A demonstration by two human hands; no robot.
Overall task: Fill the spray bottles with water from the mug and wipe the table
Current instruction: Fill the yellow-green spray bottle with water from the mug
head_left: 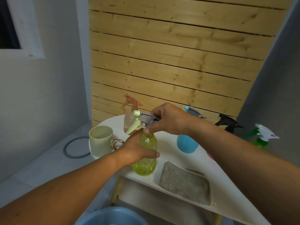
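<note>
Basin (112, 215) below worktop (170, 153). Left hand (138, 150) grips yellow bottle (145, 166); right hand (170, 120) clasps its sprayer (142, 118). Judged: cap step; next, twist steadily.

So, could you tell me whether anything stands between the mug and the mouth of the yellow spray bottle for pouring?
Yes. The spray head sits on the neck of the yellow spray bottle, with the right hand gripping it there, so the mouth is covered. The left hand holds the bottle's body. The mug stands just left, untouched.
</note>
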